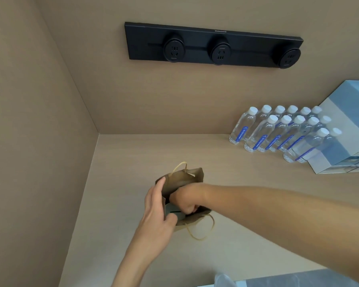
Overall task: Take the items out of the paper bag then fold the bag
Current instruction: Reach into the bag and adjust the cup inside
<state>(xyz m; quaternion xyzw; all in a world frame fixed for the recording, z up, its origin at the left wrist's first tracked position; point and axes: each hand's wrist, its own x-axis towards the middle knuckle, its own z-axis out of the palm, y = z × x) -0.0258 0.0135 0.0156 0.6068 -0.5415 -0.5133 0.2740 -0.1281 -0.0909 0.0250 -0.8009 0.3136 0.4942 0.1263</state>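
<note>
A small brown paper bag [182,177] with twisted paper handles stands open on the beige counter [247,204], near the left wall. My left hand [157,208] grips the bag's left rim, thumb on the near edge. My right hand [187,198] reaches down into the bag's mouth, fingers curled around something inside. A pale item with a dark green stripe [172,210] shows inside the bag between the two hands. Whether my right hand holds it or something else is hidden by the bag.
Several clear water bottles [278,131] with white caps stand at the back right. A blue and white box [348,125] leans beside them. A black socket strip [214,45] is on the back wall. The side wall [39,141] is close on the left.
</note>
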